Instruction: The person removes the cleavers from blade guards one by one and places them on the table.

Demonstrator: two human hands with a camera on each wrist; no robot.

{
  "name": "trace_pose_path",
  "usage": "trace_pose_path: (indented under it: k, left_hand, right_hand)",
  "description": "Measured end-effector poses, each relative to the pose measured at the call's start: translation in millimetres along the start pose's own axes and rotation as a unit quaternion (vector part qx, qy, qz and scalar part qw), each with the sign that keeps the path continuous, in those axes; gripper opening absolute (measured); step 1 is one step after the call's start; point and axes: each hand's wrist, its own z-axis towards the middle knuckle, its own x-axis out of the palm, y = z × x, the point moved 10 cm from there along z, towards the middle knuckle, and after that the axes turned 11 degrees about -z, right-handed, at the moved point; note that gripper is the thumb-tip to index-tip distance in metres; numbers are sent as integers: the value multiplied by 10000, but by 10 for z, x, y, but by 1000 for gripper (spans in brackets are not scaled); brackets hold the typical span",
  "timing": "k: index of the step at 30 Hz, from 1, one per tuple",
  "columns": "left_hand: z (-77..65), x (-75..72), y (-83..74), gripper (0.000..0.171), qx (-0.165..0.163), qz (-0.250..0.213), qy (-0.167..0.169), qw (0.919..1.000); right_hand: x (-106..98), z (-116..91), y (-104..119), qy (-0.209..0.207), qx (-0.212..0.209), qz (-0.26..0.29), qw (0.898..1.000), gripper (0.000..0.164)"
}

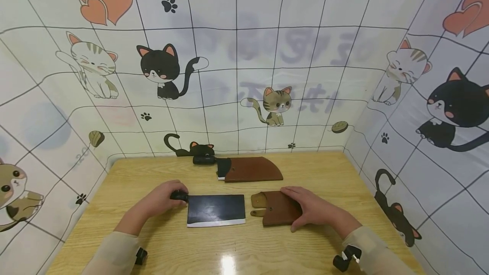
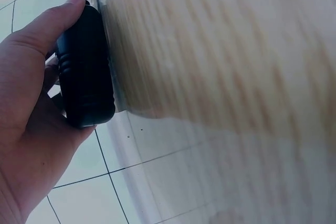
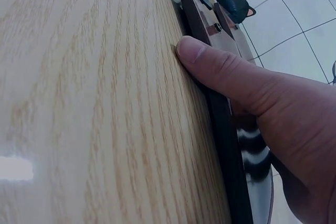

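Observation:
A cleaver [image 1: 215, 210] with a dark rectangular blade and pale cutting edge lies mid-table, edge toward me. Its black handle [image 2: 86, 72] points left, and my left hand [image 1: 164, 198] grips it, thumb along one side in the left wrist view. To the right of the blade, a small gap away, lies a brown leather sheath [image 1: 282, 209]. Its open end, with a tan inside and a snap strap [image 1: 258, 213], faces the blade. My right hand [image 1: 317, 208] holds the sheath's right part, the thumb [image 3: 197, 53] at its near edge and the fingers over the far edge.
Behind them lies a second knife, black handle [image 1: 204, 160] to the left, its blade mostly inside a brown sheath [image 1: 254, 169]. Cat-print sheeting [image 1: 237, 54] walls the wooden table [image 1: 191, 249] at the back and both sides.

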Motion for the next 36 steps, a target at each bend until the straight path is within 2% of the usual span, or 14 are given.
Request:
trace_pose_path:
  k: [8, 12, 19, 30, 36]
  left_hand:
    - [37, -13, 35, 31, -283, -249, 51, 9993]
    - [57, -17, 40, 36, -365, -379, 20, 9986]
    - [87, -62, 27, 42, -528, -555, -107, 9970]
    - [316, -156, -72, 34, -56, -221, -496, 9985]
    - [506, -223, -160, 36, 99, 23, -644, 9979]
  right_hand:
    - [-35, 20, 4, -74, -2, -25, 10000, 129]
    - [-97, 34, 13, -185, -15, 111, 9998, 122]
    - [-236, 99, 17, -556, -28, -41, 9984, 110]
    - [-453, 366, 26, -805, 80, -215, 9965, 92]
    - [-496, 552, 35, -931, -5, -465, 9946, 93]
